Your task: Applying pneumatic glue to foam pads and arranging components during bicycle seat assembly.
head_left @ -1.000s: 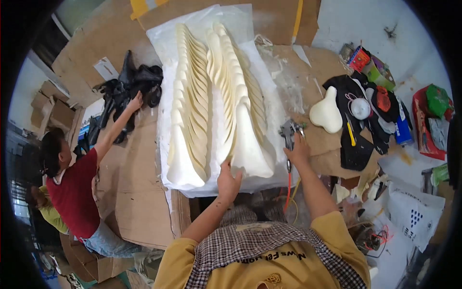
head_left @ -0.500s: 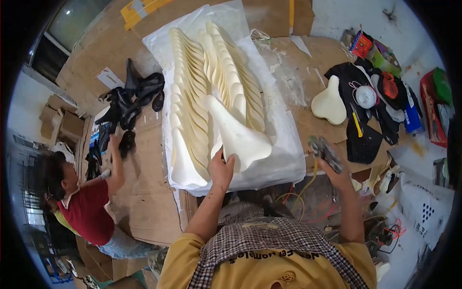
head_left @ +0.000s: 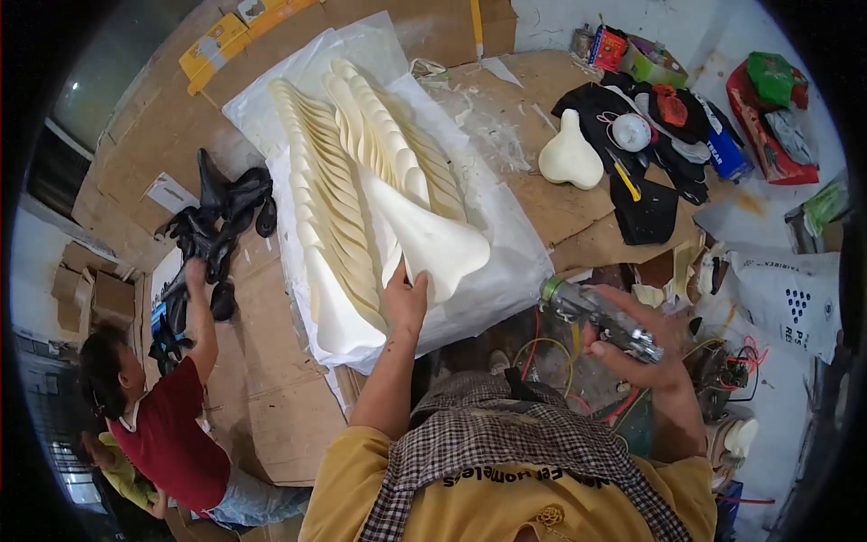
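My left hand [head_left: 406, 303] pinches the near edge of a cream foam bicycle saddle pad [head_left: 432, 237], wide end toward me and narrow nose pointing away. It lies over two long rows of overlapping matching pads, the left row [head_left: 330, 203] and the right row [head_left: 372, 113], spread on white sheeting [head_left: 510, 239]. To the right, my right hand [head_left: 646, 339] is wrapped round a metal spray gun [head_left: 591, 305] with a green-ringed front end, apart from the pad. The gun's front points left toward the sheeting's near right corner.
A single cream saddle pad [head_left: 571, 155] sits on the cardboard at right, beside black cloth [head_left: 646, 212] with a yellow cutter [head_left: 627, 182]. Black saddle covers [head_left: 217, 212] are heaped at left, where a co-worker in red [head_left: 176, 434] reaches in. Hoses [head_left: 569, 361] hang below the table's edge.
My right hand has brought the spray gun lower and a little left, turning its front leftward. My left hand keeps hold of the pad. The whole view has shifted, moving the table contents leftward.
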`<state>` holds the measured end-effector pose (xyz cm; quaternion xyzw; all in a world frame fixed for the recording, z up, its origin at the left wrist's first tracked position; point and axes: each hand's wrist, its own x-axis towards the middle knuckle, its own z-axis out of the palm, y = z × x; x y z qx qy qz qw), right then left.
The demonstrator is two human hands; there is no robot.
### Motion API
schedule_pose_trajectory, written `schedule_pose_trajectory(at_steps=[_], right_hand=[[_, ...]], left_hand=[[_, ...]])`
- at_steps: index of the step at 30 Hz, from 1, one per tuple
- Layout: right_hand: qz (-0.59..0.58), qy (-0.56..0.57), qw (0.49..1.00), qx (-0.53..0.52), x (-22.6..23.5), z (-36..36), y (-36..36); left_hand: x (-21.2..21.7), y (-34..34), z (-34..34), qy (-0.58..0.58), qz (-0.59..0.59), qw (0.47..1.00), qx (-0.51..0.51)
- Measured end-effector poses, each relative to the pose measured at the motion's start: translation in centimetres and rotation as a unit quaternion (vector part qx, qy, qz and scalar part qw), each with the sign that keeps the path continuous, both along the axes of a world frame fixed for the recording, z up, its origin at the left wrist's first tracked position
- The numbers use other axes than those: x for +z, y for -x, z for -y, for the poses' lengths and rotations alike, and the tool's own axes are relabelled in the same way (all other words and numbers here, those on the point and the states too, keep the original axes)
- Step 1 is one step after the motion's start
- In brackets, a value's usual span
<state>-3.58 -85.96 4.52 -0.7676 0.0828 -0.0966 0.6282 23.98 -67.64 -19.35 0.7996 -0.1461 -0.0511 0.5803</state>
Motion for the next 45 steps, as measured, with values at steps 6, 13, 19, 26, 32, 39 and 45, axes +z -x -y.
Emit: schedule_pose_trajectory(at_steps=[6,13,19,26,32,39,45], right_hand=[[0.051,-0.061,0.996,-0.034,-0.9,-1.2,1.7],[-0.029,-0.092,0.994,-0.042,-1.9,-1.9,4.9],[-0.115,-0.179,0.976,-0.052,-4.2,-3.7,5.6],[-0.033,-0.141,0.981,-0.127,-3.0,-4.6,3.2],[0.019,-0.121,0.98,-0.155,-3.4,-4.5,5.0],[0.042,-0.157,0.973,-0.164,-5.9,-5.4,3.0],[-0.035,-0.113,0.99,-0.074,-6.3,-6.8,0.8]], left_hand=[[1.6,0.6,-0.3,-0.046,-0.053,0.997,-0.015],[4.9,-0.2,-6.0,0.173,-0.181,0.968,0.014],[1.2,-1.9,-10.6,0.433,-0.291,0.852,-0.048],[-3.0,-2.3,-8.8,0.411,-0.365,0.827,-0.119],[-1.2,-1.7,-6.0,0.291,-0.303,0.9,-0.115],[1.2,-0.7,-3.5,0.08,-0.057,0.989,-0.106],[5.5,-0.1,-14.5,0.218,-0.091,0.971,0.029]])
